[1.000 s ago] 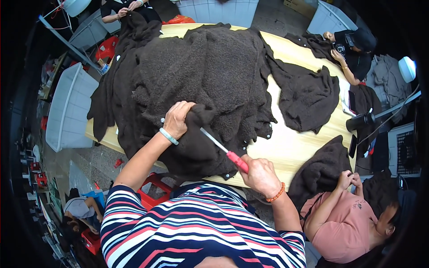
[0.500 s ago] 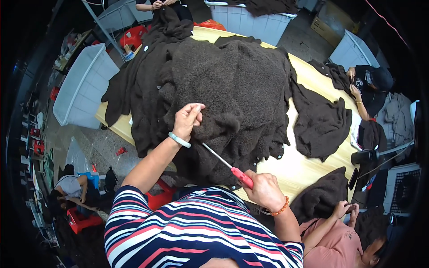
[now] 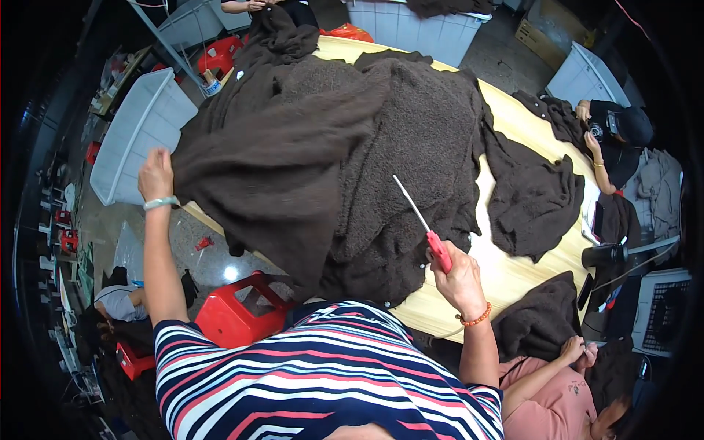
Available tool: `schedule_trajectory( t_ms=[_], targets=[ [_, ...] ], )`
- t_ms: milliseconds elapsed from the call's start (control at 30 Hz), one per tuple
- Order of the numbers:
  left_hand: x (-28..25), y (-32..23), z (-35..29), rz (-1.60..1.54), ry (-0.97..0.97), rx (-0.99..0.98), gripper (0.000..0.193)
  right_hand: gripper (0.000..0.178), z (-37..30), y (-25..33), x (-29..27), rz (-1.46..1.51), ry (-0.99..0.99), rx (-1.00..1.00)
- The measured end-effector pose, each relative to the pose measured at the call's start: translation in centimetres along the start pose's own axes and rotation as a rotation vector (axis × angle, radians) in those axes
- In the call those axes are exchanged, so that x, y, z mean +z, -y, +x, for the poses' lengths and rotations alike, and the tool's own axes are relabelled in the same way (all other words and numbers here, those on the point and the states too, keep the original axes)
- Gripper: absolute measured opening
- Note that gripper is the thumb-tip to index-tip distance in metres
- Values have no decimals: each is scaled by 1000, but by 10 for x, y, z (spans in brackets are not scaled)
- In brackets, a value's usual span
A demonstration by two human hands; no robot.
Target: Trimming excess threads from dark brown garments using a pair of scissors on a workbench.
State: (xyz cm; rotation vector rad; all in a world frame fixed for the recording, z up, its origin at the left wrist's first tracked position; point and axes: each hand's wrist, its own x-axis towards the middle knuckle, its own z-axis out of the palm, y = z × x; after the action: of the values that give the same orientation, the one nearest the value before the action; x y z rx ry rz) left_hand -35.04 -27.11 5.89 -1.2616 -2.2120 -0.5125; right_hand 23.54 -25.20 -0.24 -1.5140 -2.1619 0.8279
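At the table's left, my left hand (image 3: 155, 176) is closed on the edge of a dark brown knit garment (image 3: 271, 183), which stretches in folds from the fist across the pile. My right hand (image 3: 460, 280) grips the red handle of a tool (image 3: 438, 249) with a long thin metal rod. The rod points up and to the left, over the pile of brown fleecy garments (image 3: 433, 125). Whether its tip touches the cloth, I cannot tell. A thin cable shows by my right wrist.
A pale wooden table (image 3: 513, 293) carries the pile and another brown garment (image 3: 532, 198) at right. A red stool (image 3: 242, 312) stands close at my left, a white bin (image 3: 139, 139) beyond the table's left edge. Co-workers handle brown cloth at the right and far sides.
My left hand has swung out to the left, drawing a brown garment across the pile. The red-handled tool in my right hand has moved up and right, its rod now steeper.
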Motion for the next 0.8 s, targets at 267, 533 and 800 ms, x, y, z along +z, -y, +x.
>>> schedule_trajectory(
  t_ms=[267,533,800],
  targets=[
    [26,-110,-86,-630,229,183,51,10,8,-4,12,-47,70,31],
    [58,-190,-30,-707,190,504,53,14,22,15,16,-24,89,-11],
    [-43,-168,115,-2189,378,-478,31,11,34,10,10,6,45,37]
  ],
)
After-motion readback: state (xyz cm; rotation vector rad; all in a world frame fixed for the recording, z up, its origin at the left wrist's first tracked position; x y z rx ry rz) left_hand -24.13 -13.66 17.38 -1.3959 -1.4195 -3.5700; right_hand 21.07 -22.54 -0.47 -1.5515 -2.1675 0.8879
